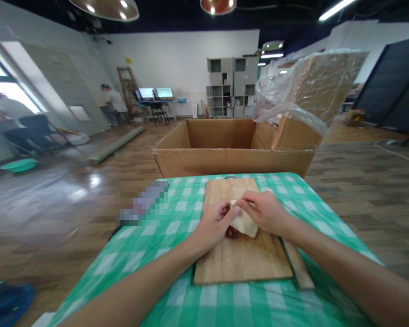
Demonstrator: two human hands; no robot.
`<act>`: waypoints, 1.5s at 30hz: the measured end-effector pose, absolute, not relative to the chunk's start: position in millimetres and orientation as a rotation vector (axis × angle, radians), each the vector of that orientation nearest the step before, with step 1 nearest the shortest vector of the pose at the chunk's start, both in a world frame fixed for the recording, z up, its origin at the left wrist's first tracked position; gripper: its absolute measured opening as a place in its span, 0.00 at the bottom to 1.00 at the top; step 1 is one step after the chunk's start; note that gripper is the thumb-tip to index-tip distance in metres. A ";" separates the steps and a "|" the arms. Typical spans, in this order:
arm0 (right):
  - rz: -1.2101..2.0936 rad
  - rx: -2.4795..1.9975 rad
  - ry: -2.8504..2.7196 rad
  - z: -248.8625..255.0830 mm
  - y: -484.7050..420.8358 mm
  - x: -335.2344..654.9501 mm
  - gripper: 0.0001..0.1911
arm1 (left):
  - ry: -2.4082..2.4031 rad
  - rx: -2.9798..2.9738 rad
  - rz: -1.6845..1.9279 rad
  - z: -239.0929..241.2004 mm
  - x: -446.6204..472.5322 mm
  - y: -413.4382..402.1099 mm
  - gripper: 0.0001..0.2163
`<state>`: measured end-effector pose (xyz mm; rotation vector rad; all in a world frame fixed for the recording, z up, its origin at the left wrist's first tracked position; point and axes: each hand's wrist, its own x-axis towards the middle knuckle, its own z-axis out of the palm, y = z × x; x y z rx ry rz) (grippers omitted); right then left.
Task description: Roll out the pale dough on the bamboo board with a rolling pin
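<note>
Both hands meet over a wooden cutting board (241,259) on a table with a green and white checked cloth (146,254). My left hand (215,223) and my right hand (266,210) pinch a pale, folded piece of dough (244,223) between their fingertips. The dough is held just above the middle of the board. Fingers of both hands are closed on its upper edge, and part of the dough is hidden behind them.
A wooden stick (298,265) lies along the board's right side. A large open cardboard box (231,145) stands beyond the table's far edge, with a plastic-wrapped box (313,86) at its right. A person (113,102) sits at desks far back.
</note>
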<state>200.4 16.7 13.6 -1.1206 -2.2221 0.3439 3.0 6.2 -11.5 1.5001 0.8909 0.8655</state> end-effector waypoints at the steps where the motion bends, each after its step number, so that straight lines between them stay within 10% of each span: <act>1: 0.356 -1.119 -2.205 14.1 16.1 200.3 0.18 | 0.910 1.510 0.886 -11.1 2.8 6.6 0.21; 23: 0.768 -1.133 -1.875 6.9 8.4 187.1 0.22 | 0.896 1.723 0.993 -5.6 0.0 4.8 0.18; 45: 0.426 -1.282 -1.514 0.8 9.8 184.4 0.22 | 0.775 1.264 0.712 0.1 9.0 -3.4 0.23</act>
